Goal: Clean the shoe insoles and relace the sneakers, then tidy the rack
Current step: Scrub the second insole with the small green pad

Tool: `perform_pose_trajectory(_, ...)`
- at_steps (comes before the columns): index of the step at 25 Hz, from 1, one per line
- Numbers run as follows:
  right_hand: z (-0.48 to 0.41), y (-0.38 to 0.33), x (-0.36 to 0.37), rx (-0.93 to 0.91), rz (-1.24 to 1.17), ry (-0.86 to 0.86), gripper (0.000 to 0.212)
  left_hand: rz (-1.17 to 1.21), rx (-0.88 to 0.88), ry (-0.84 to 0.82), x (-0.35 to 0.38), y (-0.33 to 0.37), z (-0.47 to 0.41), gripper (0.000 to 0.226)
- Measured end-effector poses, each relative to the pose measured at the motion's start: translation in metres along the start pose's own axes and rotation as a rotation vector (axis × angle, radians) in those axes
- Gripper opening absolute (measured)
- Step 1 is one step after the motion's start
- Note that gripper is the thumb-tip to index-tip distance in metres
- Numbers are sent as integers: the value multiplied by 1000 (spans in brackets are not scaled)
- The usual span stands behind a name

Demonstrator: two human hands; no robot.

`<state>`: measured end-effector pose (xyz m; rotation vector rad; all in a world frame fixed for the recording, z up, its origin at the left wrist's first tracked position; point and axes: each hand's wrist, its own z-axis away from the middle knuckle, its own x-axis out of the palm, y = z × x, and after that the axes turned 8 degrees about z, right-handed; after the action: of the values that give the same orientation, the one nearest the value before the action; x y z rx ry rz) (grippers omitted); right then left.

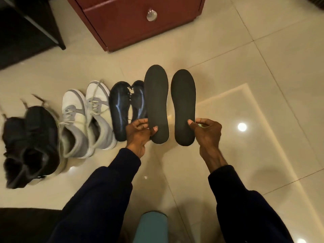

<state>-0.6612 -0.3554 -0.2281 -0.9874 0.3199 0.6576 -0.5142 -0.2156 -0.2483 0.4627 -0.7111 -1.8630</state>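
Observation:
I hold two dark grey insoles side by side above the tiled floor, toes pointing away from me. My left hand (139, 133) pinches the heel end of the left insole (157, 100). My right hand (206, 130) pinches the heel end of the right insole (183, 104). On the floor to the left lie two more shiny dark insoles (121, 106), partly behind the held left one. Further left stands a pair of white sneakers (85, 118) with loose grey laces, and beyond them a pair of black sneakers (29, 142).
A red-brown wooden cabinet (136, 23) with a round knob stands at the top centre. A dark rack or shelf unit (26, 28) fills the top left corner. A teal object (151, 227) shows at the bottom edge between my arms. Glossy beige tiles stretch to the right.

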Motion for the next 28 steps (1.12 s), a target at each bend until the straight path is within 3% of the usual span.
perform_pose_trajectory(5, 81, -113, -44, -48, 25, -178, 23, 105, 91, 106, -50, 111, 109, 37)
perform_pose_trajectory(9, 139, -199, -26, -151, 70, -283, 25, 191, 128, 156, -102, 187, 149, 30)
perform_pose_trajectory(19, 259, -384, 126, -216, 94, -471, 23, 344, 139, 352, -261, 355, 145, 36)
perform_pose_trajectory(28, 279, -515, 282, -224, 36, -430, 23, 284, 212, 477, -362, 484, 51, 44)
